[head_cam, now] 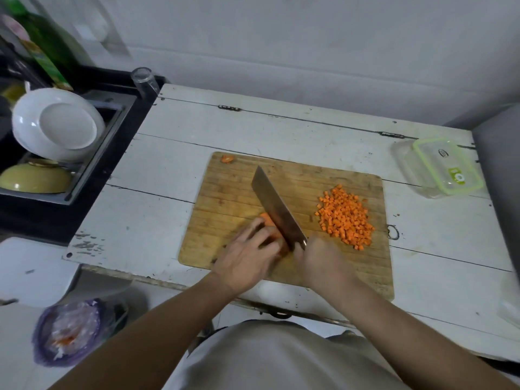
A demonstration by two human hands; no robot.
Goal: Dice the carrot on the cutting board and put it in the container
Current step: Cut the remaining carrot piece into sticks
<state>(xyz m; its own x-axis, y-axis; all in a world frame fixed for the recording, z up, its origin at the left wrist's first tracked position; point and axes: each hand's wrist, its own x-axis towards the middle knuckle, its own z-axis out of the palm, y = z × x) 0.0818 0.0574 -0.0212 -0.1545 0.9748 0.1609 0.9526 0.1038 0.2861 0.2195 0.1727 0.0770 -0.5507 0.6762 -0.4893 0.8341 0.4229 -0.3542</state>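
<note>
Wooden cutting board (pixel 295 175) lies on the white tabletop (pixel 174 153), long side running left-right. Remaining carrot (pixel 266 219) sits near the board's front-left area, mostly hidden under the left hand (pixel 247 254); only its far orange end shows, so its long axis seems to run roughly front-to-back, angled a bit left, but can't tell for sure. Left fingers (pixel 254 229) are curled down over the carrot, pressing it to the board. Right hand (pixel 320 258) w/ fingers wrapped tight on the handle of the cleaver (pixel 277 211). Blade points away and to the left, its edge against the carrot's right side. Pile of diced carrot (pixel 344 216) is on the board's right half, apart from the blade. One carrot end piece (pixel 227 159) at the board's far-left corner. Clear container (pixel 439 167) w/ green-rimmed lid stands on the tabletop beyond the board's right far corner, not touching it.
</note>
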